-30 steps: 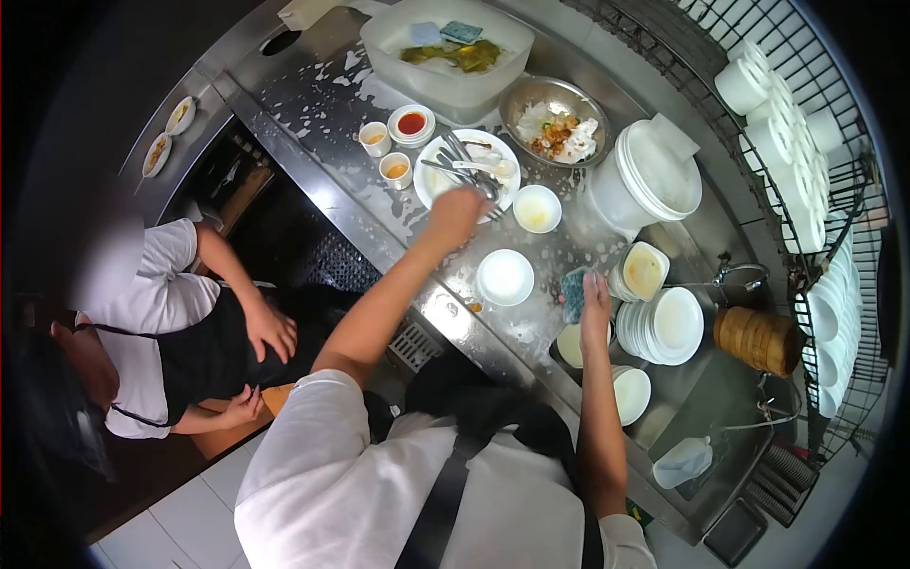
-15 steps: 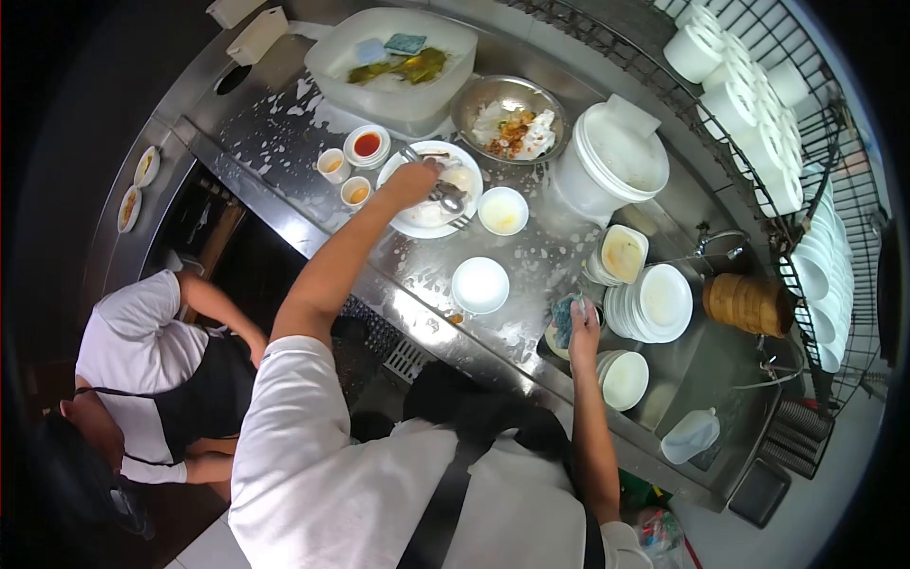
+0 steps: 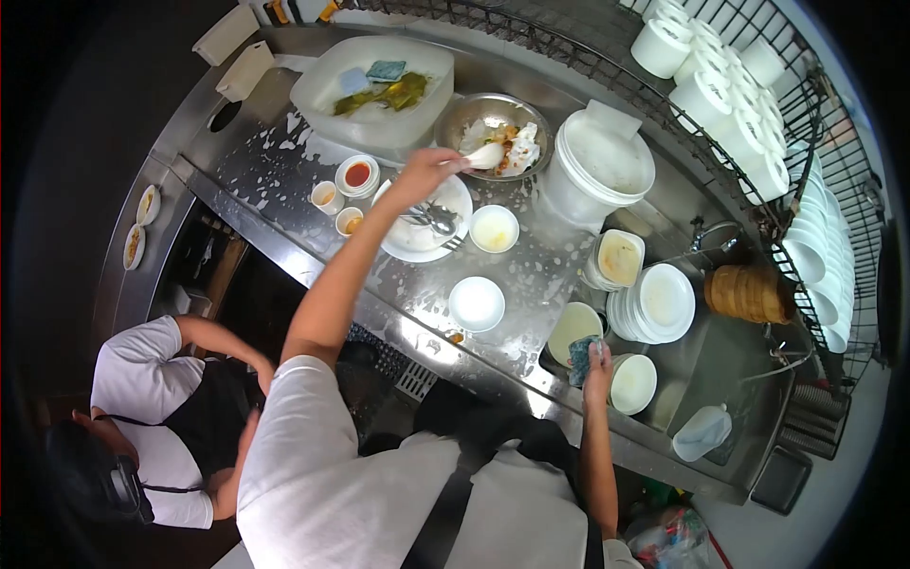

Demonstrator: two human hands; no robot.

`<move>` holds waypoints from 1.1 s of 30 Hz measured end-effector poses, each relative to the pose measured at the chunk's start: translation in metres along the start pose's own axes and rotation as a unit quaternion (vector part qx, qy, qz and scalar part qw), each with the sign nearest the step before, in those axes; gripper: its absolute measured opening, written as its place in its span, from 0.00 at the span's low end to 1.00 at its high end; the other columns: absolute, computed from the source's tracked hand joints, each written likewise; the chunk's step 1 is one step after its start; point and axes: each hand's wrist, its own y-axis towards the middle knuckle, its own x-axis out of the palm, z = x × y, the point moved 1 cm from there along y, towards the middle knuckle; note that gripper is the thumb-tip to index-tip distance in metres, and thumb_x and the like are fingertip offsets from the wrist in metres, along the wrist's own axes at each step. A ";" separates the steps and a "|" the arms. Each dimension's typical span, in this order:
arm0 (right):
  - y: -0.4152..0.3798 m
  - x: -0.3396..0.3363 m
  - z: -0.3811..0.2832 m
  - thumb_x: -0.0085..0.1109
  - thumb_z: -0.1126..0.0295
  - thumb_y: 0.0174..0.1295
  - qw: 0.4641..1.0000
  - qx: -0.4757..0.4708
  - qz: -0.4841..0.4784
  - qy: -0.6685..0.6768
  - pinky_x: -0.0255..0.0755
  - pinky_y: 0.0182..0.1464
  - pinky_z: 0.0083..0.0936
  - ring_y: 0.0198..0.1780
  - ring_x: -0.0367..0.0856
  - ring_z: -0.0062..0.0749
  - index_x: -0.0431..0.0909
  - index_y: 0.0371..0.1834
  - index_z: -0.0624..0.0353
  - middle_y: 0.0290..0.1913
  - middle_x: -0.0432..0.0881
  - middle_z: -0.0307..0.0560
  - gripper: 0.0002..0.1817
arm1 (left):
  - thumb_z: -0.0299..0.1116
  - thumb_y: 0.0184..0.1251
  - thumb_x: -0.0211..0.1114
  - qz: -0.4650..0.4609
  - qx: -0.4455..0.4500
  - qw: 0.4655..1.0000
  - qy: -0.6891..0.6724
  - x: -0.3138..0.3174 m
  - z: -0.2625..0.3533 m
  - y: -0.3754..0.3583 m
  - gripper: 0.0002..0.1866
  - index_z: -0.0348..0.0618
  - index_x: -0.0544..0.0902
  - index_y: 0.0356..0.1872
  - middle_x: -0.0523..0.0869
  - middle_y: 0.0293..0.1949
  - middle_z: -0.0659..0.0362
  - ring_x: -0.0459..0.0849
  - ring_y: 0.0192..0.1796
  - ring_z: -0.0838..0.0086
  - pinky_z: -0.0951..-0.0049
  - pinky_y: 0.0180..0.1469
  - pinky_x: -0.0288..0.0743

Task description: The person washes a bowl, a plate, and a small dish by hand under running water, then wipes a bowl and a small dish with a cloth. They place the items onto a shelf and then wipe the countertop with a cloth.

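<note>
White spoon now lifted off the plate to the steel bowl rim, pinched in left hand | right hand clamped on blue sponge, drawn back nearer, right of plate

The left arm stretches far forward, its left hand apparently pinched closed, while the right hand stays low, fingers curled.
</note>
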 end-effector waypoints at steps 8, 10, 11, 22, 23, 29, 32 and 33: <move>0.002 0.018 -0.023 0.56 0.61 0.73 1.000 -0.005 0.005 -0.021 0.82 0.37 0.25 0.39 0.84 0.29 0.68 0.67 0.68 0.47 0.82 0.50 0.26 | 0.40 0.68 0.63 0.067 0.129 0.962 0.233 0.162 0.071 0.066 0.13 0.43 0.88 0.43 0.88 0.37 0.47 0.86 0.41 0.51 0.53 0.46 0.79; -0.003 0.029 -0.040 0.56 0.61 0.73 0.999 0.004 0.011 -0.034 0.81 0.37 0.25 0.38 0.84 0.28 0.68 0.67 0.67 0.47 0.82 0.50 0.26 | 0.41 0.67 0.63 0.058 0.150 0.948 0.276 0.184 0.073 0.085 0.13 0.44 0.88 0.42 0.87 0.35 0.47 0.86 0.41 0.52 0.53 0.45 0.79; -0.002 0.032 -0.044 0.56 0.61 0.73 1.000 -0.001 0.011 -0.027 0.80 0.37 0.25 0.38 0.84 0.28 0.69 0.67 0.66 0.47 0.82 0.50 0.26 | 0.40 0.67 0.63 0.068 0.173 0.948 0.260 0.185 0.075 0.085 0.13 0.43 0.88 0.41 0.87 0.35 0.47 0.86 0.41 0.52 0.53 0.45 0.79; 0.108 0.116 -0.178 0.47 0.73 0.71 0.850 -0.419 0.084 -0.309 0.65 0.67 0.36 0.63 0.76 0.51 0.72 0.66 0.66 0.61 0.78 0.62 0.22 | 0.35 0.60 0.62 0.272 0.137 0.850 0.430 -0.031 -0.050 0.152 0.08 0.46 0.87 0.34 0.87 0.33 0.47 0.86 0.32 0.52 0.52 0.35 0.80; 0.123 0.131 -0.198 0.49 0.72 0.68 0.824 -0.441 0.086 -0.345 0.67 0.66 0.38 0.62 0.76 0.53 0.74 0.65 0.63 0.60 0.78 0.62 0.22 | 0.36 0.59 0.63 0.275 0.091 0.829 0.478 -0.061 -0.071 0.166 0.09 0.45 0.88 0.35 0.87 0.34 0.47 0.87 0.33 0.51 0.52 0.36 0.81; 0.227 0.175 -0.238 0.58 0.63 0.59 0.708 -0.331 0.113 -0.614 0.75 0.55 0.44 0.54 0.82 0.52 0.83 0.54 0.56 0.55 0.83 0.54 0.20 | 0.39 0.66 0.58 0.101 -0.088 0.829 0.543 -0.171 -0.159 0.208 0.15 0.40 0.87 0.39 0.88 0.45 0.45 0.88 0.47 0.52 0.52 0.47 0.81; 0.247 0.180 -0.243 0.61 0.62 0.56 0.708 -0.202 0.065 -0.673 0.77 0.54 0.42 0.51 0.85 0.50 0.85 0.51 0.55 0.52 0.85 0.54 0.20 | 0.39 0.65 0.58 -0.013 -0.125 0.829 0.544 -0.190 -0.233 0.238 0.16 0.39 0.87 0.42 0.88 0.48 0.46 0.86 0.52 0.53 0.51 0.50 0.80; 0.251 0.181 -0.246 0.60 0.62 0.55 0.707 -0.166 0.036 -0.686 0.76 0.55 0.42 0.52 0.84 0.50 0.84 0.53 0.55 0.52 0.85 0.55 0.21 | 0.39 0.64 0.59 -0.047 -0.137 0.831 0.537 -0.190 -0.248 0.246 0.17 0.38 0.87 0.43 0.88 0.49 0.46 0.86 0.54 0.53 0.51 0.51 0.80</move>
